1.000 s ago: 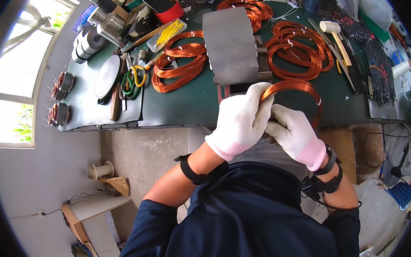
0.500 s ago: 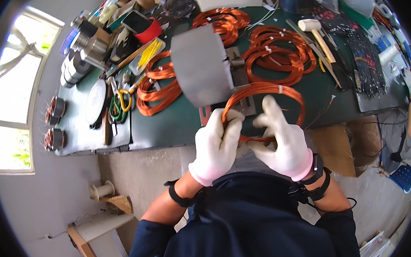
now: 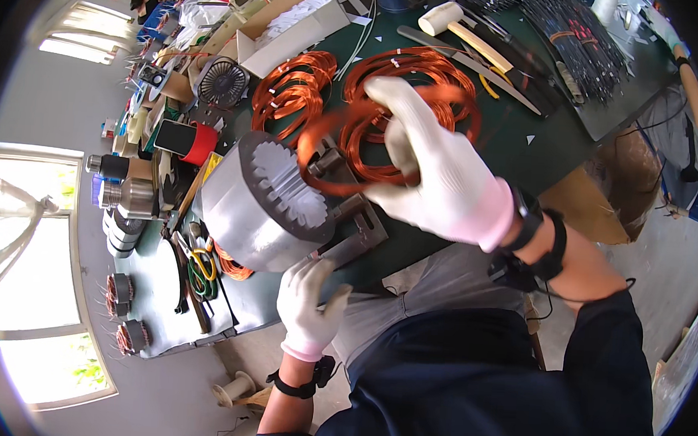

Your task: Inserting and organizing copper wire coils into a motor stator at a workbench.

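Observation:
My right hand, in a white glove with a pink cuff, grips a copper wire coil that is smeared by motion. This coil hangs in front of the slotted end of a grey stator core, whose slots are lined with white paper. Below the core's near edge is my left hand, gloved too, thumb apart from the fingers and holding nothing. Whether its fingertips touch the core is unclear. A metal block with a notch lies beside the core. Behind the right hand lies a stack of copper coils.
More copper coils lie at the back, near a white box of paper pieces and a small fan. A mallet rests at right of them. Scissors and two small wound cores sit at left. Another person's arm shows far right.
My right hand has carried the coil forward and left, up to the stator core. The left hand has let go of the coil and moved down left. My view has turned.

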Demonstrator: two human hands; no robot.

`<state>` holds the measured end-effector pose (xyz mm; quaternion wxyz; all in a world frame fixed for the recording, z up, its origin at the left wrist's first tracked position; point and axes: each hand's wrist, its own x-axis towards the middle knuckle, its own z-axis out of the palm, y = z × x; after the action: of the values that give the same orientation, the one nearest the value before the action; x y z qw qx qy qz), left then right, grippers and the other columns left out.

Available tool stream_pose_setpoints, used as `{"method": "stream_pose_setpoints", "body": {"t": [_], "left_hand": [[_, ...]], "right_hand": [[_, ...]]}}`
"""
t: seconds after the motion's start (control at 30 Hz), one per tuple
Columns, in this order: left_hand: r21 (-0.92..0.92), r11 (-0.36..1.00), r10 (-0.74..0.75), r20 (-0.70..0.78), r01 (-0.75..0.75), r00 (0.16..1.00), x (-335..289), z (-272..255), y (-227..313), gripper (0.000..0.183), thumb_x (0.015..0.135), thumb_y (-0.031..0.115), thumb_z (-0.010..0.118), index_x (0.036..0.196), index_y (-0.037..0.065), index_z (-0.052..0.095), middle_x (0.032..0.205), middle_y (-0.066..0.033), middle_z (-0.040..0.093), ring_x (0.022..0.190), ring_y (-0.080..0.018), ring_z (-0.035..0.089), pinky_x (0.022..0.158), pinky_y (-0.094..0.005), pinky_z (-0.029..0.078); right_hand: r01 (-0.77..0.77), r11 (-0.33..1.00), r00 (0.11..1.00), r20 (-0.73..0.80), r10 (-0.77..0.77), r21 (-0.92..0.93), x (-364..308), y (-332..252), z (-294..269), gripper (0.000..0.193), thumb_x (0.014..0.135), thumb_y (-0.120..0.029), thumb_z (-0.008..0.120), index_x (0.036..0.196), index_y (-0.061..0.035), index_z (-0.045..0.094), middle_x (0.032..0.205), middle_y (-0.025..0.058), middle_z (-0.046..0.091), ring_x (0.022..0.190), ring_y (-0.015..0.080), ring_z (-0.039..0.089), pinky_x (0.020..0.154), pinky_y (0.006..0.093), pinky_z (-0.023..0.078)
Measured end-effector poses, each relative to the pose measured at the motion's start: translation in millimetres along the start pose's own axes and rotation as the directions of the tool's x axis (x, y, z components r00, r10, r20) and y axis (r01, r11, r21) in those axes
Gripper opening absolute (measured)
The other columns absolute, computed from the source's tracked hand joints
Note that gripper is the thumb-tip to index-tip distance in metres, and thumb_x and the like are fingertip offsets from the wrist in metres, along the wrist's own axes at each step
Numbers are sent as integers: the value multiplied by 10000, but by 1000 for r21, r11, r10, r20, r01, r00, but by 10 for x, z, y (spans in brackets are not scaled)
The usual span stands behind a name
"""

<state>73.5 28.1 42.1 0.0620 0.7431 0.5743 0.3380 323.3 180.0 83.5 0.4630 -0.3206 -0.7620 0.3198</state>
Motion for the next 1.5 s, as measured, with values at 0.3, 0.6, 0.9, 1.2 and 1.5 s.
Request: {"method": "stream_pose_setpoints", "body": {"t": [0.3, 0.6, 0.9, 1.2, 1.5], "left_hand": [[344, 938, -75, 103, 36, 992, -38, 526, -144, 611, 750, 217, 869, 1282, 6, 655, 1173, -159, 707, 1028, -352, 666, 918, -454, 490], [282, 959, -63, 112, 29, 992, -305, 196, -177, 480, 785, 72, 817, 1227, -45, 669, 1157, -160, 722, 1010, -317, 711, 913, -407, 562], [-48, 794, -587, 202, 606, 784, -708, -896, -871, 427, 938, 102, 735, 1328, -19, 609, 1281, -107, 658, 1122, -218, 645, 960, -363, 533], [68, 853, -520, 203, 518, 830, -686, -908, -1071, 445, 943, 111, 735, 1347, -14, 595, 1301, -109, 648, 1138, -220, 639, 967, -366, 531], [185, 878, -472, 178, 442, 864, -832, -943, -1171, 464, 947, 120, 735, 1365, -10, 581, 1322, -111, 638, 1154, -221, 632, 974, -368, 528]], "right_hand": [[-22, 976, 1000, -10, 25, 218, 452, 591, 595, 934, 751, -27, 814, 1539, -75, 317, 783, 82, 552, 663, 248, 616, 649, 377, 504], [-62, 950, 998, 42, 52, 305, 326, 582, 549, 958, 731, 17, 810, 1554, -65, 328, 800, 68, 546, 664, 195, 598, 659, 325, 524], [-152, 958, 978, 179, 110, 242, 295, 510, 501, 963, 724, 28, 815, 1554, -38, 331, 869, 98, 588, 711, 237, 626, 702, 341, 540], [-120, 957, 983, 167, 77, 265, 277, 487, 501, 920, 750, 33, 808, 1543, -40, 349, 1024, 138, 677, 810, 292, 721, 731, 338, 578], [-97, 968, 982, 180, 56, 230, 249, 439, 552, 847, 740, 21, 807, 1489, 3, 414, 1255, 164, 677, 858, 316, 751, 702, 348, 613]]}}
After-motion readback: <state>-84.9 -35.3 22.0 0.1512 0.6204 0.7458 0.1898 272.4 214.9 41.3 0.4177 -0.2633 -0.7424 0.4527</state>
